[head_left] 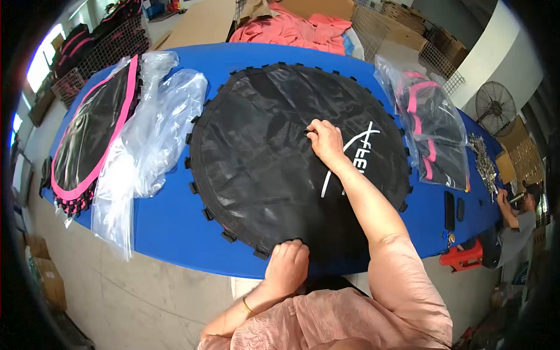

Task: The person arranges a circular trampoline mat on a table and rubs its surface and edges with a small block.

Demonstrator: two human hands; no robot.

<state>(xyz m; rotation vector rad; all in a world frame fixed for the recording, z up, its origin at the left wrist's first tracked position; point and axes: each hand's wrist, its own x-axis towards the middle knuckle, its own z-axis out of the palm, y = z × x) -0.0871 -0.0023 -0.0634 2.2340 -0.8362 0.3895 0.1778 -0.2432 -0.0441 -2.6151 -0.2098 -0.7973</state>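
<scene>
A round black trampoline mat (262, 151) with short tabs around its rim and white lettering lies spread on the blue table. My left hand (287, 265) is closed over the mat's near edge, its fingers curled and the thumb hidden. Stretched across the mat, my right hand (326, 141) is pinched just above the middle of the fabric, left of the lettering. Something small and dark shows at its fingertips; I cannot make out whether it is a separate piece or a fold of the mat.
Pink-edged black mats (96, 131) and clear plastic bags (166, 131) lie at left. Bagged pink-and-black mats (434, 128) lie at right, near metal pieces (483, 160) and a black phone-like object (449, 210). A person (513, 224) sits at the table's right end.
</scene>
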